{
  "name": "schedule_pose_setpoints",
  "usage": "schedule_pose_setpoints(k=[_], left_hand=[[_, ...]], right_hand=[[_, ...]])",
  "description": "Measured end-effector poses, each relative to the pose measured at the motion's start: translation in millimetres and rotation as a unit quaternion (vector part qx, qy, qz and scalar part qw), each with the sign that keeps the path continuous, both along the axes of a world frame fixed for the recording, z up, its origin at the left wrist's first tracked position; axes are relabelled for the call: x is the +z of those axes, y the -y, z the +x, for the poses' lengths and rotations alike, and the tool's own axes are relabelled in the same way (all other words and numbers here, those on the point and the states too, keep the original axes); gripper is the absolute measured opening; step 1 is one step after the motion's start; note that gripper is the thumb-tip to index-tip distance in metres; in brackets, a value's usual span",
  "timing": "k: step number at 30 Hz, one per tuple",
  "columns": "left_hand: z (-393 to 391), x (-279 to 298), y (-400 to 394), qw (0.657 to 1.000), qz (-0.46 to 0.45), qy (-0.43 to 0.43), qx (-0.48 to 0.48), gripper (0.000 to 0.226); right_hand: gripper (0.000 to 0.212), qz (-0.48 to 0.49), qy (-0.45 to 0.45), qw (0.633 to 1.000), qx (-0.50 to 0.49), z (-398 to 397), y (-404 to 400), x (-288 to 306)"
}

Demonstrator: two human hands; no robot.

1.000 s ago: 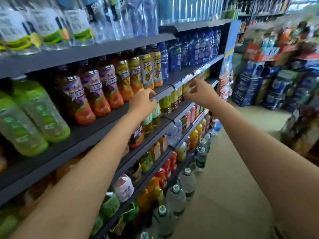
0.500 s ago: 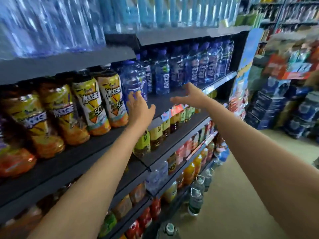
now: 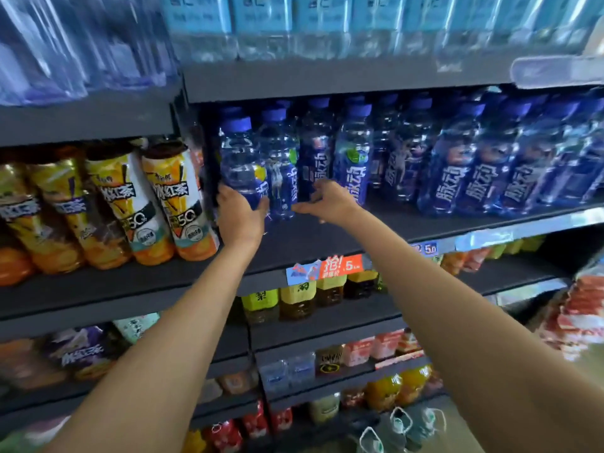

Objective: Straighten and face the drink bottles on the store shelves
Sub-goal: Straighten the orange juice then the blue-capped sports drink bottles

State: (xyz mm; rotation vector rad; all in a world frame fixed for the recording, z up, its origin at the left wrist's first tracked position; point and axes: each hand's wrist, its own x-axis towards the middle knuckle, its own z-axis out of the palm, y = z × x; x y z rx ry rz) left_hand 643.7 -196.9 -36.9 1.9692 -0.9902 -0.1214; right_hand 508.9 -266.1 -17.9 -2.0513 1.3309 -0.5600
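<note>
Both hands [image 3: 240, 220] [image 3: 330, 201] have reached the blue bottles [image 3: 242, 165].

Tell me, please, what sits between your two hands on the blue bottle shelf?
In the head view, one blue bottle stands between the left hand and the right hand, its label turned sideways.

Blue-capped blue drink bottles [image 3: 457, 165] upright in rows on dark shelf [image 3: 327, 237], leftmost bottle [image 3: 240, 161] at row's end
</note>
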Motion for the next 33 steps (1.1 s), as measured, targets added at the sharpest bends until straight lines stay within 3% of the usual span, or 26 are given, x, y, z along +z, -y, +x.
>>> schedule_pose_setpoints(k=[3,12,17,22,27,30,31,33], left_hand=[[5.6,-4.9,3.1,1.0,0.003,0.03,0.001,0.077],[22.4,1.0,-0.1,0.991,0.104,0.088,-0.006,0.074],[21.8,1.9,-2.5,0.986,0.122,0.114,0.003,0.074],[34.5,-1.1,-5.6,0.988,0.099,0.098,-0.069,0.069],[31.6,3.9,-8.5,0.985,0.106,0.073,-0.111,0.065],[25.9,-2.6,-6.2,0.991,0.075,0.052,-0.099,0.071],[21.2,-9.1,-6.1,0.995,0.048,0.045,-0.077,0.073],[5.0,-21.9,-4.6,0.999,0.001,0.044,-0.011,0.079]], right_hand=[[0.088,-0.027,0.012,1.0,0.009,27.1,10.7,-4.8],[0.074,-0.027,0.011,1.0,0.008,60.1,25.9,-4.5],[0.068,-0.056,0.003,0.997,-0.052,53.1,22.0,-5.4],[0.083,-0.062,0.004,0.993,-0.102,47.7,26.7,-8.6],[0.104,0.002,-0.005,0.999,-0.041,38.9,33.8,-3.2],[0.078,0.094,0.087,0.992,0.016,13.7,36.7,3.5],[0.065,0.069,0.11,0.991,0.02,3.8,35.9,4.9],[0.051,-0.086,0.156,0.983,-0.036,-15.0,33.2,6.2]])
